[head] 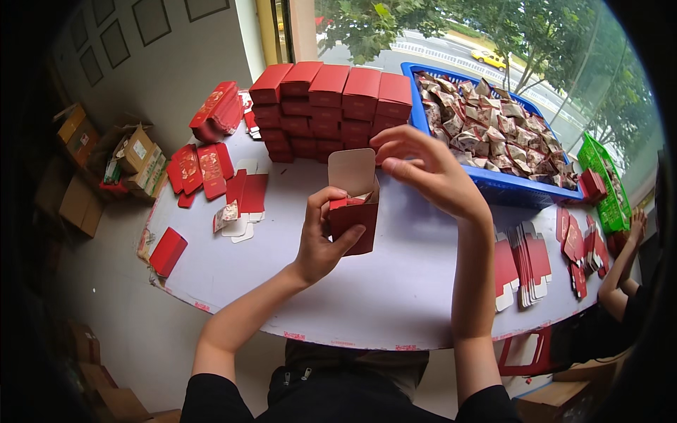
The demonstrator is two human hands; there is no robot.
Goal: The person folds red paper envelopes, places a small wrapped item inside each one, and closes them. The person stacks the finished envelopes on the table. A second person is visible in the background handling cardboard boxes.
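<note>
My left hand [320, 243] holds a small red cardboard box [364, 217] upright over the table. The box's white-lined lid flap [351, 169] stands raised, and part of a printed packet [360, 198] shows inside its mouth. To the right of the flap, my right hand [441, 177] hovers with fingers curved and apart, and I see nothing in it. Behind the hands rises a stack of closed red boxes [330, 108]. A blue plastic basket [508, 187] full of printed packets [492, 127] stands at the back right.
Flat red box blanks [534, 259] lie at the right; red sleeves [211, 169] and a single packet [226, 215] are at the left. A red box [168, 251] sits by the left table edge. Another person's hands [637, 224] are near a green basket [608, 185]. Cartons [140, 158] stand beyond the table.
</note>
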